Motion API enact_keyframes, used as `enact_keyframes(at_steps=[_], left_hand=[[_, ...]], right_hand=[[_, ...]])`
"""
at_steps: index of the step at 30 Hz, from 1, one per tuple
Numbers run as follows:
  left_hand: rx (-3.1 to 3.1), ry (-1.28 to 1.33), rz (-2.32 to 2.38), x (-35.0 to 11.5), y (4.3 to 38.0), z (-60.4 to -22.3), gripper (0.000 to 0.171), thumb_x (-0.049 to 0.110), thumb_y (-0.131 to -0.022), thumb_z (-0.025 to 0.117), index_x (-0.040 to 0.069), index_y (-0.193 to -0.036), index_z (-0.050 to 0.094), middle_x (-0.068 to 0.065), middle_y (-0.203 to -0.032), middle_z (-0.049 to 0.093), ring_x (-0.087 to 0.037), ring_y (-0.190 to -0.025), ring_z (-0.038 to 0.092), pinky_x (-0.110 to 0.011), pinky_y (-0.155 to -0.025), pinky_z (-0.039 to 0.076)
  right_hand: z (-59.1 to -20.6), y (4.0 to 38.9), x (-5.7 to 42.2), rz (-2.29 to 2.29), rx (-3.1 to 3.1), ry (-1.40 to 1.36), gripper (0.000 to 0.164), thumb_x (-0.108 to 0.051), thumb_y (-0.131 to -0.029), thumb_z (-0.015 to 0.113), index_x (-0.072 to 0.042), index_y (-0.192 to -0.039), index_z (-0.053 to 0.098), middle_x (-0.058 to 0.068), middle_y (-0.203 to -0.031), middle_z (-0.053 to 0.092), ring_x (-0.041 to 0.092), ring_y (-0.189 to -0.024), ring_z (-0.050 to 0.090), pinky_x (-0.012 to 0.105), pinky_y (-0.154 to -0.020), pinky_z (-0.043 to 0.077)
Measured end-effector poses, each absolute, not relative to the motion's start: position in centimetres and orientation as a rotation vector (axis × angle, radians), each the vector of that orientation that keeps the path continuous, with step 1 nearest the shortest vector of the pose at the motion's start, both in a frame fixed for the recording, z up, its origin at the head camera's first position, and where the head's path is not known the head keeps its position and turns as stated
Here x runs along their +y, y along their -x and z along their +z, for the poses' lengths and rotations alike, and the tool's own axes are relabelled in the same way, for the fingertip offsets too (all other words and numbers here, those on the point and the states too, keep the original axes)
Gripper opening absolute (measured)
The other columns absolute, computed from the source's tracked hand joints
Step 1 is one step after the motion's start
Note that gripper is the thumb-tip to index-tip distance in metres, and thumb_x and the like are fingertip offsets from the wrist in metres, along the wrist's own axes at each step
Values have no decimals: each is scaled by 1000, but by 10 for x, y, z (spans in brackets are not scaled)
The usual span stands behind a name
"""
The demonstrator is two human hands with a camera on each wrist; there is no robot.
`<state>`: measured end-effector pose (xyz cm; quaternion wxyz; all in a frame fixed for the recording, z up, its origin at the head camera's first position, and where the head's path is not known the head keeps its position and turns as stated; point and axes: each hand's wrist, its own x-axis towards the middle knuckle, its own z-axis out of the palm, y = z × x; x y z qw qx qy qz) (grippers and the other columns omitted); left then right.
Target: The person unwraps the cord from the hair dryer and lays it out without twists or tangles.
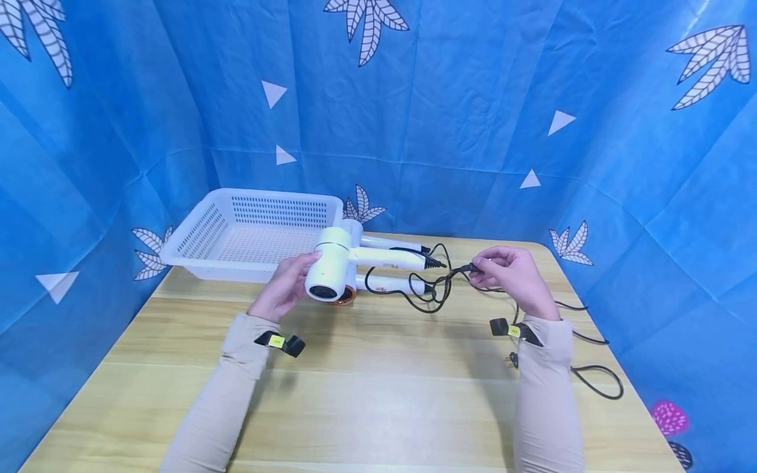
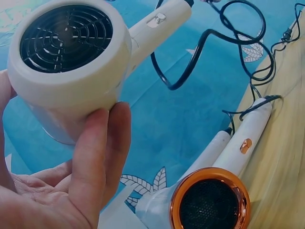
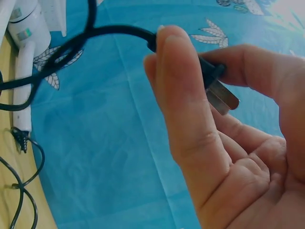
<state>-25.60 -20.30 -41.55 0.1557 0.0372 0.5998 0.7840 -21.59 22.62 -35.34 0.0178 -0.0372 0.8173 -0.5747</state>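
A white hair dryer [image 1: 328, 270] is lifted above the table, its barrel gripped by my left hand [image 1: 286, 286]. In the left wrist view, fingers and thumb curl round that barrel below its black grille [image 2: 66, 39]. My right hand [image 1: 513, 274] pinches the black power plug [image 3: 212, 71] between thumb and fingers; its flat metal prongs [image 3: 223, 98] stick out. A black cord [image 2: 200, 52] hangs in loops between dryer and plug. Beneath the held dryer lie two more white hair dryers, one with an orange rim [image 2: 177, 200], partly hidden in the head view.
A white perforated basket [image 1: 207, 268] stands at the back left, beside the dryers. Loose black cords [image 1: 618, 387] and another plug [image 1: 513, 359] lie on the right of the wooden table [image 1: 378, 407]. Blue patterned cloth [image 1: 461, 98] walls in the back and sides.
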Motion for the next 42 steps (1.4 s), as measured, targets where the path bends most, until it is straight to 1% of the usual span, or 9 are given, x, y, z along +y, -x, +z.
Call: enact_keyframes(at_steps=[6,12,13,18,22,25,31,36,42], left_hand=[[1730,-146,2219,-200,254,-415,23,30,-104,57,12,-116,65,2,-92,76,-11,-77,74,-24,-73,65],[1741,-176,2188,-195,253,-416,17,30,-104,58,18,-110,69,5,-96,76,-9,-84,73,-23,-76,64],[1741,-183,2186,-193,252,-416,17,29,-103,58,17,-110,69,5,-96,76,-9,-85,73,-23,-76,64],[1734,-201,2159,-186,250,-418,27,30,-103,57,8,-117,65,3,-93,76,-10,-80,74,-23,-74,64],[1728,-200,2151,-183,248,-419,30,30,-103,56,4,-116,63,3,-89,75,-8,-72,72,-19,-67,62],[1727,-200,2153,-182,246,-421,31,29,-103,57,1,-118,62,2,-90,75,-7,-72,71,-18,-65,61],[1721,-208,2124,-177,241,-428,44,28,-103,57,-6,-131,56,4,-91,74,-6,-73,70,-17,-66,61],[1721,-202,2114,-176,236,-435,43,25,-104,55,-6,-133,55,3,-89,75,-6,-71,70,-18,-64,60],[1701,-179,2105,-179,233,-441,43,25,-105,54,-7,-135,54,3,-93,76,-7,-74,70,-19,-67,60]], right_hand=[[-357,219,227,-2066,2460,84,37,-13,-100,69,17,-120,59,-3,-83,80,11,-74,78,30,-76,67],[-358,220,226,-2391,2366,124,23,-9,-96,73,8,-109,65,3,-83,81,14,-73,79,29,-74,66],[-358,220,226,-2437,2355,137,19,-8,-96,73,6,-107,67,4,-83,81,15,-73,79,29,-74,66],[-354,219,223,-2591,2308,146,22,-6,-94,75,10,-108,68,9,-86,81,18,-75,80,31,-75,66],[-337,226,215,-2579,2349,180,24,-8,-92,77,7,-110,69,13,-91,81,18,-76,79,31,-77,66],[-319,237,207,-2561,2392,257,22,-8,-92,78,5,-108,70,13,-91,81,19,-75,79,32,-77,66],[-290,254,197,-2674,2341,407,17,-4,-91,77,6,-103,72,13,-88,81,20,-73,79,33,-76,66],[-269,251,196,-2812,2291,513,19,-2,-89,79,9,-102,71,18,-89,80,22,-73,79,34,-75,66],[-244,236,202,-2956,2213,592,25,0,-85,82,13,-103,70,22,-89,79,25,-72,79,35,-74,66]])
